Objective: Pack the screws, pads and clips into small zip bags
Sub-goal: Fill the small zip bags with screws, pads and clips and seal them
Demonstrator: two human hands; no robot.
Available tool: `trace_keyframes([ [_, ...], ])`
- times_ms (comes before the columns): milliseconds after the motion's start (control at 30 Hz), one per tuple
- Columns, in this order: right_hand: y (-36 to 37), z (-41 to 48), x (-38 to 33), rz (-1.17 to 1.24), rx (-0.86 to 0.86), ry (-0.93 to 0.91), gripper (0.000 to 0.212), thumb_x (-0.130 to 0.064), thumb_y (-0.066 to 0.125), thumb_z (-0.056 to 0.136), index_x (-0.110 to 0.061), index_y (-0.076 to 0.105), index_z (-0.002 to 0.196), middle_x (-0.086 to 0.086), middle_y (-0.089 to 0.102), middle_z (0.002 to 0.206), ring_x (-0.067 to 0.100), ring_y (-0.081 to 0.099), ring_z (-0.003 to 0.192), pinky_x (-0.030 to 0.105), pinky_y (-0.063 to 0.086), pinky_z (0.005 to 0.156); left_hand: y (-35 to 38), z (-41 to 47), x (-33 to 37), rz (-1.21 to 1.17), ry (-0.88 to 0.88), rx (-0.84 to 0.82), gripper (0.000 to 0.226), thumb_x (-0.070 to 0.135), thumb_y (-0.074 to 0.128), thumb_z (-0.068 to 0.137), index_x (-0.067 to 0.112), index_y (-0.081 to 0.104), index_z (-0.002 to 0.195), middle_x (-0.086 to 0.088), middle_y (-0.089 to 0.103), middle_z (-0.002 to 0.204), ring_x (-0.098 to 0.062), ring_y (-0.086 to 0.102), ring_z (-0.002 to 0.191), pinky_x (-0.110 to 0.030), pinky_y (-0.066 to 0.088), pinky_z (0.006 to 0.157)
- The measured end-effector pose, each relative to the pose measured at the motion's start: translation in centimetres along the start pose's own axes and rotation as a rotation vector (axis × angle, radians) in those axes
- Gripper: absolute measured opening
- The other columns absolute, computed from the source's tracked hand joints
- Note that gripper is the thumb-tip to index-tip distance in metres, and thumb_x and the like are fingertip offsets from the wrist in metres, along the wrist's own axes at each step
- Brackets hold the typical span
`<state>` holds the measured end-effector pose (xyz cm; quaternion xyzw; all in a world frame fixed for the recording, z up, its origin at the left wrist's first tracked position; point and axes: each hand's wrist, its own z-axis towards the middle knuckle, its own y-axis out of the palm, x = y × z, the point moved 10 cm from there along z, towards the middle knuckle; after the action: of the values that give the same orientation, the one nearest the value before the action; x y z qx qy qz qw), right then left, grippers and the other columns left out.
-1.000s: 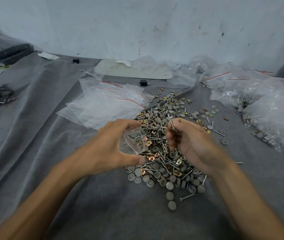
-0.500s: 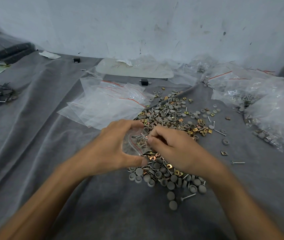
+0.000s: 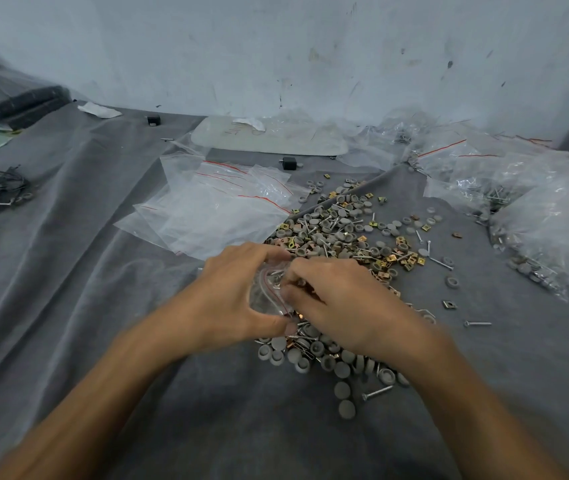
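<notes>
**Risk:** parts may be dropped beside the mouth if the thin film of the small clear zip bag with red seal line [image 3: 270,293] is allowed to collapse. Screw tips may be snagged in the plastic.

**Location:** the bag is held at the 8 o'clock edge of the heap of grey round pads, brass square clips and silver screws [image 3: 342,233].

**Grip:** the bag is clasped by the left hand [image 3: 227,303], thumb beneath, fingers curled over. The fingers of the right hand [image 3: 342,306] are bunched narrowly at the mouth. Whether anything is pinched cannot be told.

Pads [image 3: 347,409] are grey, clips [image 3: 391,258] gold, bags [image 3: 213,216] red-striped clear.
</notes>
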<state>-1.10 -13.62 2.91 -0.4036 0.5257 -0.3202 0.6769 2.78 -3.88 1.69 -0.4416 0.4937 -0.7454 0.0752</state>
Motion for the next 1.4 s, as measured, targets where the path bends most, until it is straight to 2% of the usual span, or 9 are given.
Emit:
trace_keyframes([
  [233,-2.7,-0.5,0.6,0.046,0.171,0.006,0.006,-0.034,0.069,0.094,-0.032,0.074,0.097,-0.014,0.062,0.090,0.008,0.058,0.087,0.033,0.045,0.083,-0.1,-0.1,0.1,-0.002,-0.004,-0.013,0.084,0.059,0.083,0.068,0.042,0.043,0.139,0.023,0.046,0.134,-0.002,0.038,0.126,-0.041,0.034,0.113],
  [467,-1.2,-0.1,-0.4,0.031,0.126,-0.039,0.023,-0.032,0.065,0.096,-0.027,0.073,0.118,-0.006,0.069,0.115,0.012,0.062,0.107,0.035,0.047,0.097,-0.4,-0.2,0.2,-0.028,-0.007,0.004,0.081,0.053,0.086,0.067,0.040,0.046,0.136,0.027,0.046,0.126,-0.001,0.040,0.122,-0.040,0.037,0.110],
  [600,-2.9,-0.9,0.3,0.198,0.191,-0.065,0.017,-0.027,0.060,0.101,-0.033,0.072,0.112,-0.019,0.070,0.094,-0.002,0.063,0.086,0.011,0.043,0.073,-0.5,-0.2,0.2,-0.021,-0.002,0.001,0.079,0.055,0.085,0.067,0.044,0.043,0.134,0.027,0.044,0.125,0.000,0.039,0.120,-0.039,0.036,0.110],
  [833,-1.5,-1.0,1.5,0.347,0.009,0.002,0.015,-0.033,0.068,0.097,-0.037,0.054,0.097,-0.007,0.072,0.085,0.006,0.061,0.066,0.021,0.045,0.058,-0.8,-0.3,0.0,-0.022,-0.001,0.012,0.085,0.063,0.081,0.066,0.041,0.044,0.139,0.027,0.044,0.129,0.004,0.037,0.124,-0.036,0.036,0.111],
  [967,-0.7,-0.5,1.3,0.365,0.012,-0.008,0.004,-0.030,0.070,0.096,-0.031,0.067,0.098,-0.009,0.072,0.085,0.006,0.066,0.077,0.022,0.051,0.068,-0.8,-0.2,0.0,-0.029,-0.007,0.014,0.086,0.062,0.082,0.064,0.040,0.045,0.139,0.023,0.048,0.133,0.001,0.040,0.125,-0.037,0.038,0.110],
  [1100,0.1,-0.2,1.3,0.420,-0.004,0.000,0.024,-0.018,0.058,0.102,-0.034,0.062,0.119,-0.016,0.073,0.109,-0.001,0.066,0.104,0.018,0.051,0.086,-0.9,-0.2,-0.1,-0.030,-0.006,0.035,0.081,0.056,0.086,0.066,0.040,0.047,0.135,0.020,0.051,0.131,-0.003,0.042,0.123,-0.039,0.038,0.109],
  [1200,0.1,-0.5,1.4,0.223,0.008,-0.027,0.042,0.000,0.051,0.096,-0.031,0.065,0.120,-0.018,0.061,0.119,-0.004,0.055,0.114,0.015,0.042,0.093,-0.9,-0.2,-0.3,-0.029,-0.020,0.033,0.084,0.057,0.085,0.065,0.041,0.045,0.136,0.023,0.048,0.131,-0.001,0.041,0.124,-0.037,0.038,0.110],
  [1300,0.8,-0.7,1.8,-0.057,0.019,-0.007,0.042,-0.005,0.057,0.094,-0.034,0.067,0.121,-0.009,0.038,0.116,0.013,0.036,0.116,0.028,0.037,0.097,-0.8,-0.2,-0.4,-0.017,-0.020,0.028,0.082,0.057,0.085,0.066,0.042,0.044,0.137,0.025,0.047,0.130,0.000,0.039,0.125,-0.036,0.037,0.111],
  [1400,1.2,-0.6,1.7,-0.076,0.040,-0.005,0.027,-0.019,0.060,0.100,-0.031,0.070,0.122,-0.007,0.044,0.122,0.017,0.037,0.119,0.031,0.036,0.100,-0.7,-0.2,-0.3,0.006,-0.015,0.021,0.084,0.059,0.084,0.067,0.045,0.041,0.138,0.027,0.044,0.129,0.000,0.037,0.126,-0.039,0.036,0.112],
])
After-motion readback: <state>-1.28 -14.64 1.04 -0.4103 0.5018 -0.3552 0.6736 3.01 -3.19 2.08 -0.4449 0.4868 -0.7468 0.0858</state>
